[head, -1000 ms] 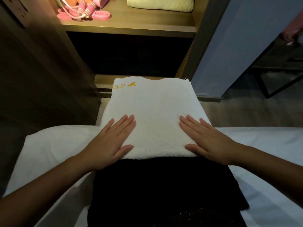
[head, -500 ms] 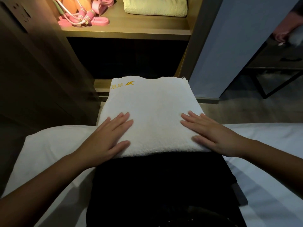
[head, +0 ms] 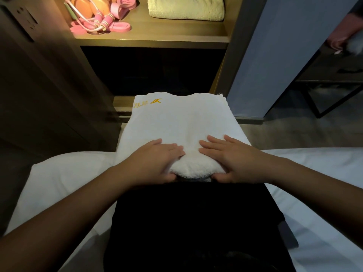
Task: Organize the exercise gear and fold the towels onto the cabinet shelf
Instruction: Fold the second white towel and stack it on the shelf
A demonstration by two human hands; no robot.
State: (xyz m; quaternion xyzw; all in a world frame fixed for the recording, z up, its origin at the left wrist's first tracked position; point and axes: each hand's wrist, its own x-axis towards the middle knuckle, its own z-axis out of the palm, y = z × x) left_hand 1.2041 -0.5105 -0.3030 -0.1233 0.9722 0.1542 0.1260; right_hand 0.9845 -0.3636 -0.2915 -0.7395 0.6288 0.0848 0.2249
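Just past the gripped white towel (head: 176, 122), pink gear (head: 102, 22) occupies shelf (head: 167, 34).

The white towel's (head: 182, 122) near edge is hiding the thumb tips of the left hand (head: 155, 161) and right hand (head: 233, 160) gripping it. The top edge is cutting off the pale green towel (head: 186, 8) and the pink exercise gear (head: 102, 18). The towel's yellow lettering (head: 147, 103) is showing too small to read.

near towel (head: 176, 122) before shelf (head: 157, 39) | on shelf: gear (head: 100, 18) left, far towel (head: 185, 8) right
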